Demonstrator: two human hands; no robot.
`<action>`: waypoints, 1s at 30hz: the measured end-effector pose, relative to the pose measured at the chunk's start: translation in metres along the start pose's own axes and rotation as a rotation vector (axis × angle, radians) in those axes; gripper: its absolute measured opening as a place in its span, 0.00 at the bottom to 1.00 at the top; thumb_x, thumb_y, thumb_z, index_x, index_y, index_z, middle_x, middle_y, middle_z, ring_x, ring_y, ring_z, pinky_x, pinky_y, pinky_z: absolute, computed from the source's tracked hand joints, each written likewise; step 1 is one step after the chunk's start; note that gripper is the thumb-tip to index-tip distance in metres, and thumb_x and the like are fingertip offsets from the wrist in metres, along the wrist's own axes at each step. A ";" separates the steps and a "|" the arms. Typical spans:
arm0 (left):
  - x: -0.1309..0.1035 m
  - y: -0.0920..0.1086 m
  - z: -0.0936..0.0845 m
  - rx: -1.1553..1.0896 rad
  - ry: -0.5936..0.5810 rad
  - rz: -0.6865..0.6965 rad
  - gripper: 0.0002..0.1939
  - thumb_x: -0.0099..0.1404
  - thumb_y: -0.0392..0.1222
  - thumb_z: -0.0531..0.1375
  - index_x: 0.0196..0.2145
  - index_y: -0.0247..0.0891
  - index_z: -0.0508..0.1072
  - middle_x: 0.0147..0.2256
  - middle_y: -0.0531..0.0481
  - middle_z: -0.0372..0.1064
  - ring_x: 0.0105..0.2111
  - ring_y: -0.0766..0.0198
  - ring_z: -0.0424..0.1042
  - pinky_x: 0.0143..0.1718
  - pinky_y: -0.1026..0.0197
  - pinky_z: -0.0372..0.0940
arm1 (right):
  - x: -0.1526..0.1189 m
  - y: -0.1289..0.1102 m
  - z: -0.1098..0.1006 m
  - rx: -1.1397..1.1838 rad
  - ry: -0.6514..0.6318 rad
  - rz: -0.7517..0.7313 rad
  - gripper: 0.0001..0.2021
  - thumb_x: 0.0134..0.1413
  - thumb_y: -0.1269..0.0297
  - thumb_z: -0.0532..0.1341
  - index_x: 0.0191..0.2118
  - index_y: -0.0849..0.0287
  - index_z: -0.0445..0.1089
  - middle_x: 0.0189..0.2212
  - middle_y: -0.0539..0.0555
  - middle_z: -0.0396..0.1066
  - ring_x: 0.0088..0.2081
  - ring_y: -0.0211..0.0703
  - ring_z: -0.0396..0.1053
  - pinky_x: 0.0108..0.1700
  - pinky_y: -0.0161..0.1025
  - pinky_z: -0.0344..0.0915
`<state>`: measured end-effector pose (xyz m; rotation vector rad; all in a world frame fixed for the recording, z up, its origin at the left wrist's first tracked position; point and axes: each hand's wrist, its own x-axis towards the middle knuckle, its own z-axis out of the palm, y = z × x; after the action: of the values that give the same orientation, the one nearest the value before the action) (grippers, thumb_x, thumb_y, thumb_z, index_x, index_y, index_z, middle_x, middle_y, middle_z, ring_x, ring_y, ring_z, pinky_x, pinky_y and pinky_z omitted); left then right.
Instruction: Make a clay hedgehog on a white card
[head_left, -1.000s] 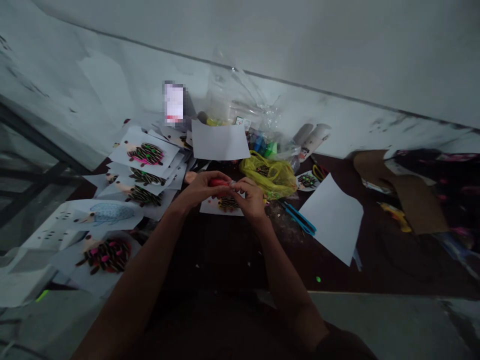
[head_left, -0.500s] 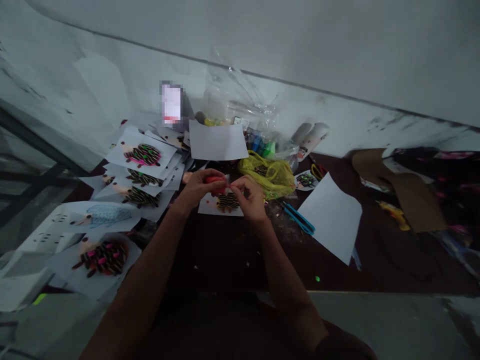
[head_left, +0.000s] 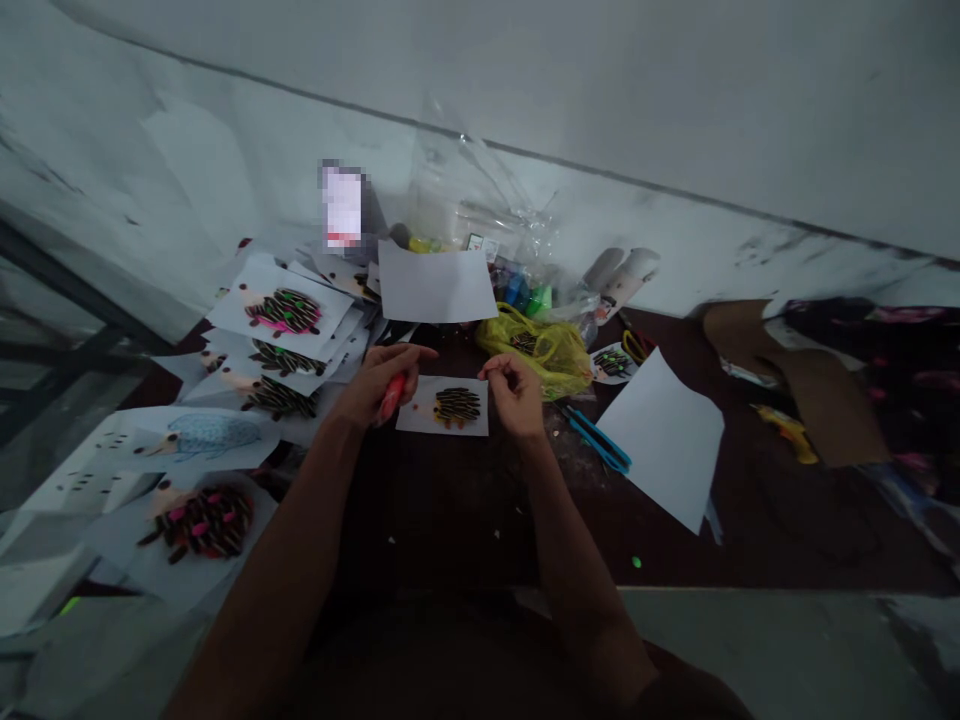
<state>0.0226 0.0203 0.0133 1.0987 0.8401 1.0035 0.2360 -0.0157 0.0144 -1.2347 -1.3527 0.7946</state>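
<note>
My left hand (head_left: 381,382) is closed around a packet of red modelling clay (head_left: 392,396), its index finger stretched out to the right. My right hand (head_left: 516,392) pinches a small red piece of clay (head_left: 489,368) between thumb and fingertip. Between the two hands a small white card (head_left: 409,418) lies flat on the dark table. On it is a hedgehog figure (head_left: 457,405) with dark strips for spines, a pale snout to the left and orange feet.
Hedgehog pictures (head_left: 285,312) are stacked on the left. Behind the card are a white sheet (head_left: 439,285) and a yellow plastic bag (head_left: 555,360). A blue cutter (head_left: 600,440) and white paper (head_left: 664,440) lie at right. A phone (head_left: 344,205) leans on the wall.
My hands have moved apart. The red packet has gone left and down with my left hand, while my right hand has drawn right with a small red piece. The hedgehog card is uncovered.
</note>
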 end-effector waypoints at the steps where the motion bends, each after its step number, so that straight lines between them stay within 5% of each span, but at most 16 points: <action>1: -0.001 0.001 0.001 0.001 -0.011 0.000 0.20 0.62 0.57 0.66 0.39 0.36 0.80 0.17 0.57 0.62 0.14 0.71 0.57 0.15 0.66 0.52 | 0.000 0.000 0.001 -0.008 -0.011 0.009 0.10 0.58 0.55 0.61 0.32 0.55 0.69 0.27 0.50 0.74 0.30 0.40 0.69 0.35 0.38 0.66; 9: -0.004 0.002 0.010 0.080 -0.123 -0.112 0.19 0.58 0.58 0.69 0.32 0.37 0.81 0.24 0.51 0.71 0.15 0.72 0.60 0.16 0.66 0.52 | -0.006 0.004 0.010 -0.020 -0.036 -0.019 0.13 0.57 0.52 0.66 0.30 0.56 0.73 0.26 0.49 0.72 0.29 0.40 0.67 0.35 0.38 0.66; 15: -0.004 -0.001 0.030 0.088 -0.271 -0.158 0.28 0.61 0.66 0.65 0.26 0.34 0.78 0.19 0.51 0.67 0.15 0.72 0.59 0.17 0.65 0.53 | -0.008 0.006 0.010 -0.128 -0.039 -0.223 0.09 0.61 0.56 0.66 0.33 0.53 0.81 0.31 0.52 0.72 0.36 0.44 0.68 0.39 0.41 0.66; 21: 0.005 -0.011 0.038 -0.051 -0.179 -0.109 0.25 0.54 0.63 0.71 0.30 0.35 0.77 0.16 0.56 0.62 0.15 0.70 0.59 0.18 0.65 0.53 | -0.008 0.003 0.009 -0.129 -0.064 -0.282 0.09 0.63 0.59 0.65 0.42 0.49 0.83 0.39 0.54 0.73 0.45 0.47 0.70 0.50 0.45 0.68; 30: 0.015 -0.007 0.042 -0.129 -0.136 -0.080 0.25 0.47 0.57 0.75 0.27 0.37 0.70 0.17 0.60 0.61 0.13 0.74 0.57 0.15 0.67 0.50 | -0.002 0.010 0.009 0.018 -0.027 -0.203 0.10 0.58 0.57 0.67 0.44 0.52 0.80 0.36 0.52 0.76 0.36 0.42 0.70 0.42 0.40 0.69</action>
<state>0.0678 0.0207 0.0159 1.0035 0.6950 0.8933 0.2293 -0.0133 0.0028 -1.0562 -1.4633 0.6803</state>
